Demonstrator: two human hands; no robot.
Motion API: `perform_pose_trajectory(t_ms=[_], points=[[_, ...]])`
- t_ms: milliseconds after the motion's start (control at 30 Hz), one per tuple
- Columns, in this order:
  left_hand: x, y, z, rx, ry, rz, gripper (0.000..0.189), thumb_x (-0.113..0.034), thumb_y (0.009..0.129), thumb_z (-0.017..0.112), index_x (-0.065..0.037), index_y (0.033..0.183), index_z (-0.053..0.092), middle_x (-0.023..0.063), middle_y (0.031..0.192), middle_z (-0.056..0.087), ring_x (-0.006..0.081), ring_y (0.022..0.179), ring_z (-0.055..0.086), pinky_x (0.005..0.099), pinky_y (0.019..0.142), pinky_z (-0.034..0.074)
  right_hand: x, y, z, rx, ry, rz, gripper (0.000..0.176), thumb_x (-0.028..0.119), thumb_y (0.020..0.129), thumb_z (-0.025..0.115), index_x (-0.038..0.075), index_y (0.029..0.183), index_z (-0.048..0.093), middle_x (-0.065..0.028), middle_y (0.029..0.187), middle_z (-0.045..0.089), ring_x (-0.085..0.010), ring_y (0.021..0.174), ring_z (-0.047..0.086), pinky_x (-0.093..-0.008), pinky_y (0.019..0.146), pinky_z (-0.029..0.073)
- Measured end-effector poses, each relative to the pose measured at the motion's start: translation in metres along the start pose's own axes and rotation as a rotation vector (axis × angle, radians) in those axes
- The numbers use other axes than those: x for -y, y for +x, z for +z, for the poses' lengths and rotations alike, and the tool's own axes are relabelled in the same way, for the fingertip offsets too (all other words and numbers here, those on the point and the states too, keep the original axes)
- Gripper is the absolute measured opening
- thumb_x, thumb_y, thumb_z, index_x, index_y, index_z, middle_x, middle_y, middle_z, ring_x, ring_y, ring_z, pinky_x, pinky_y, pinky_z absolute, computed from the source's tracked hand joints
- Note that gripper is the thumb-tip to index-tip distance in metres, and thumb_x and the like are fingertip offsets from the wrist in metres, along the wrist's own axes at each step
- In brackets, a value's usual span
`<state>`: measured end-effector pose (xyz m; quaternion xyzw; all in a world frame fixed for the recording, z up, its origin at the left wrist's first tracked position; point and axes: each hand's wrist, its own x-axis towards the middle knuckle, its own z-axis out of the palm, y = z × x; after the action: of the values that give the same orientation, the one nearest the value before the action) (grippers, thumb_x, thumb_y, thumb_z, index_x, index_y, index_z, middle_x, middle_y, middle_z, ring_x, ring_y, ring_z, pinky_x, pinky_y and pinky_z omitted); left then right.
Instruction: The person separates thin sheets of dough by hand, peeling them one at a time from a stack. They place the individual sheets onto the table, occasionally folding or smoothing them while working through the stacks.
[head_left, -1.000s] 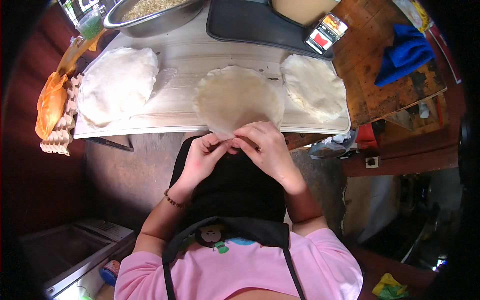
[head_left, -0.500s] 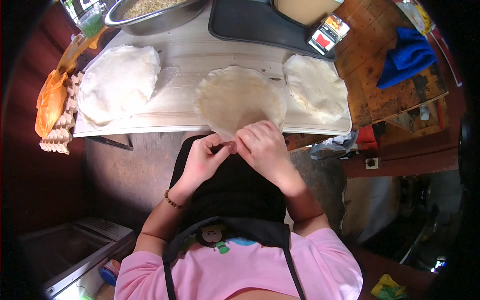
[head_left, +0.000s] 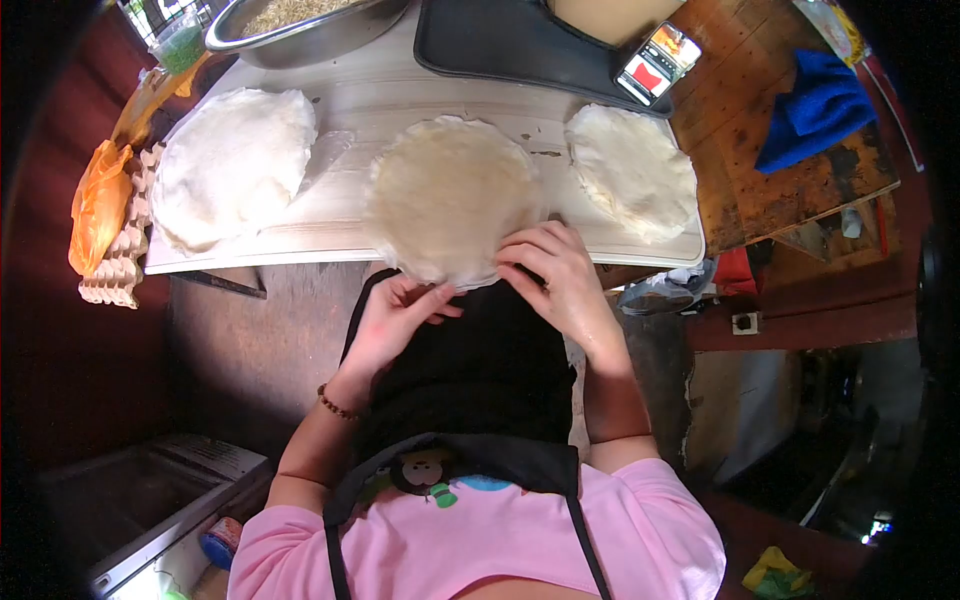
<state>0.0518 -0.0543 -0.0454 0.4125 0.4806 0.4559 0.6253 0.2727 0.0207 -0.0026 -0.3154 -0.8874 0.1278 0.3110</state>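
Note:
A thin, round, pale dough wrapper (head_left: pixel 455 190), apparently the top of a pile, lies at the middle front of the table, its near edge overhanging. At its right front edge, my right hand (head_left: pixel 555 275) pinches the rim between thumb and fingers. My left hand (head_left: pixel 400 315) is by the near edge; its thumb and fingers are parted, some fingers tucked below the thumb, and the index finger seems to touch the rim. More wrappers make a large pile (head_left: pixel 235 165) on the left and a smaller, uneven pile (head_left: pixel 630 170) on the right.
Behind stand a metal basin (head_left: pixel 300 45) of shredded filling and a black tray (head_left: pixel 490 55) with a phone (head_left: pixel 657 65) on its corner. An egg carton (head_left: pixel 125 265) and orange bag (head_left: pixel 100 195) sit left. A blue cloth (head_left: pixel 815 110) lies on the wooden table (head_left: pixel 740 130).
My hands, close together at the near edge before, have moved apart, the right one going rightward along the rim. The middle wrapper has shifted slightly left and looks flatter at its front right.

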Motion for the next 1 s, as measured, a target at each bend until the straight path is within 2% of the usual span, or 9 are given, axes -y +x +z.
perform_pose_trajectory(t_ms=[33, 100, 167, 367, 633, 1000], points=[[0.0, 0.0, 0.005, 0.001, -0.001, -0.002, 0.025, -0.021, 0.093, 0.062, 0.0, 0.105, 0.066, 0.0069, 0.094, 0.071, 0.0147, 0.084, 0.068, 0.0239, 0.07, 0.05, 0.003, 0.0, 0.001, 0.002, 0.0, 0.002, 0.015, 0.01, 0.076, 0.072, 0.007, 0.089, 0.065, -0.0044, 0.096, 0.065, -0.0256, 0.092, 0.057, -0.0366, 0.084, 0.044], [-0.001, -0.001, 0.01, 0.093, -0.007, 0.017, 0.026, -0.017, 0.095, 0.057, 0.001, 0.112, 0.065, 0.0111, 0.105, 0.07, 0.0165, 0.085, 0.069, 0.0247, 0.071, 0.051, 0.009, 0.0, 0.002, 0.02, -0.029, -0.012, 0.018, 0.013, 0.075, 0.073, 0.009, 0.091, 0.065, -0.0031, 0.098, 0.064, -0.0249, 0.093, 0.057, -0.0366, 0.085, 0.042], [0.003, 0.0, 0.011, 0.079, -0.025, -0.003, 0.025, -0.015, 0.094, 0.058, 0.001, 0.112, 0.065, 0.0106, 0.106, 0.07, 0.0161, 0.085, 0.069, 0.0245, 0.071, 0.05, 0.009, -0.002, 0.006, 0.017, -0.026, -0.024, 0.02, 0.016, 0.075, 0.074, 0.01, 0.092, 0.065, -0.0023, 0.099, 0.064, -0.0237, 0.095, 0.057, -0.037, 0.086, 0.04], [0.0, 0.0, 0.007, 0.08, -0.069, 0.047, 0.022, -0.015, 0.093, 0.061, 0.002, 0.105, 0.067, 0.0104, 0.103, 0.071, 0.0145, 0.084, 0.069, 0.0227, 0.07, 0.049, 0.015, 0.002, 0.011, 0.028, 0.029, -0.058, 0.02, 0.015, 0.075, 0.073, 0.011, 0.093, 0.065, -0.0024, 0.099, 0.064, -0.0216, 0.098, 0.058, -0.0372, 0.086, 0.039], [0.003, 0.002, 0.008, 0.029, -0.105, 0.155, 0.016, -0.003, 0.091, 0.058, 0.005, 0.101, 0.067, 0.0124, 0.096, 0.071, 0.0156, 0.083, 0.068, 0.0273, 0.077, 0.054, 0.023, 0.007, 0.011, 0.025, 0.027, -0.106, 0.022, 0.013, 0.075, 0.073, 0.011, 0.095, 0.065, -0.0012, 0.095, 0.065, -0.0204, 0.09, 0.06, -0.0358, 0.085, 0.039], [-0.005, 0.002, 0.007, 0.038, -0.09, 0.257, 0.012, -0.002, 0.092, 0.058, 0.005, 0.094, 0.067, 0.0121, 0.09, 0.071, 0.0143, 0.081, 0.067, 0.0259, 0.078, 0.053, 0.024, 0.009, 0.015, -0.057, 0.021, -0.138, 0.017, 0.012, 0.077, 0.073, 0.011, 0.091, 0.064, -0.0019, 0.089, 0.065, -0.0205, 0.084, 0.062, -0.0354, 0.084, 0.04]])
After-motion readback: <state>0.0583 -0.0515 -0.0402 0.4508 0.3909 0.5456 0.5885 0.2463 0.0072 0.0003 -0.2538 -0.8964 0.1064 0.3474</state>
